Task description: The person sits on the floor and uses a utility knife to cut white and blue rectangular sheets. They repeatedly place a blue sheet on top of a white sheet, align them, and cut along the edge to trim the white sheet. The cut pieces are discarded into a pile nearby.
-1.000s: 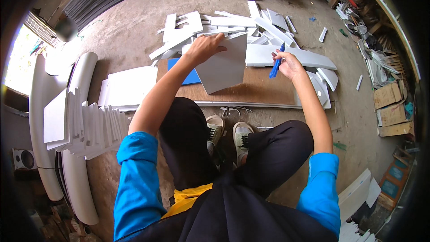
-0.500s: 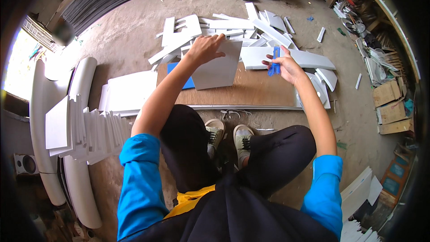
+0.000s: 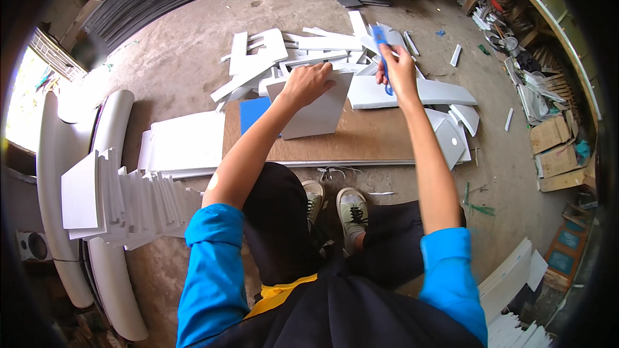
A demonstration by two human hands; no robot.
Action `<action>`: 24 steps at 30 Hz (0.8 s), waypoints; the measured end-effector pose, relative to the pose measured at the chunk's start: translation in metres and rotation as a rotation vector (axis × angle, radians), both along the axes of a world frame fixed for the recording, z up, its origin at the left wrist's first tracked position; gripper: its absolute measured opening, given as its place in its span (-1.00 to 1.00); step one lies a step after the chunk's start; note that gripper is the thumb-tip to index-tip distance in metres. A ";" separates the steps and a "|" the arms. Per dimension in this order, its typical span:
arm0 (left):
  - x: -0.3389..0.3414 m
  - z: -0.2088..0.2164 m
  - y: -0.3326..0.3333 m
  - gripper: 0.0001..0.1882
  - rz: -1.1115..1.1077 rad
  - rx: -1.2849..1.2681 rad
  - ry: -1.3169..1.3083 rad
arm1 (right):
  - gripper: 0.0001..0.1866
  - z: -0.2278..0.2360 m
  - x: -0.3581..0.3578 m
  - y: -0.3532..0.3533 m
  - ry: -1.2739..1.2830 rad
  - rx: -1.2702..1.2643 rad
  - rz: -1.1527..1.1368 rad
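My left hand (image 3: 305,85) is closed over the top edge of a white foam panel (image 3: 316,115), which stands tilted on a brown wooden board (image 3: 380,136). In my right hand (image 3: 401,69) is a slim blue utility knife (image 3: 379,36), gripped with its upper end pointing away from me; no blade can be made out. The knife is apart from the panel, to its right and above it. Partly behind the panel and my left wrist lies a flat blue piece (image 3: 253,113) on the board's left part.
White foam offcuts (image 3: 329,43) are heaped beyond the board. White sheets (image 3: 187,142) lie at its left end, near a row of upright white panels (image 3: 145,200). Dark sheets (image 3: 167,0) are stacked at the far left. Cardboard boxes (image 3: 551,135) stand at the right.
My right hand has swung inward and away from me, carrying the utility knife closer to the panel. The left hand keeps its hold on the panel. The view has shifted slightly.
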State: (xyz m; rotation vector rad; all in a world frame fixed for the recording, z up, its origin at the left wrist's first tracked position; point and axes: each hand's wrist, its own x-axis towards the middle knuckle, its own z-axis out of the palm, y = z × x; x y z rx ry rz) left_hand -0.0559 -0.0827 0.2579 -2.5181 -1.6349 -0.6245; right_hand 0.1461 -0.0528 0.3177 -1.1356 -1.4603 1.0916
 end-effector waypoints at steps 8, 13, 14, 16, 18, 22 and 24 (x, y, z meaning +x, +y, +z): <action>-0.006 0.000 -0.005 -0.71 -0.041 0.053 -0.037 | -0.80 -0.059 -0.025 -0.069 0.177 -0.260 0.107; 0.000 -0.001 -0.007 -0.74 -0.018 0.077 -0.072 | -0.76 -0.076 -0.031 -0.098 -0.619 0.268 -0.156; 0.001 0.000 -0.008 -0.73 -0.001 0.062 -0.059 | -0.76 -0.074 -0.032 -0.103 -0.639 0.241 -0.167; 0.003 0.000 -0.006 -0.72 0.026 0.033 -0.032 | -0.74 -0.073 -0.034 -0.110 -0.685 0.208 -0.192; 0.004 -0.001 -0.007 -0.70 0.030 0.055 -0.075 | -0.73 -0.077 -0.037 -0.113 -0.740 0.199 -0.222; 0.006 -0.001 -0.006 -0.73 0.054 0.079 -0.107 | -0.72 -0.075 -0.042 -0.112 -0.778 0.209 -0.211; 0.008 0.001 -0.005 -0.74 0.077 0.078 -0.093 | -0.70 -0.073 -0.041 -0.111 -0.792 0.210 -0.211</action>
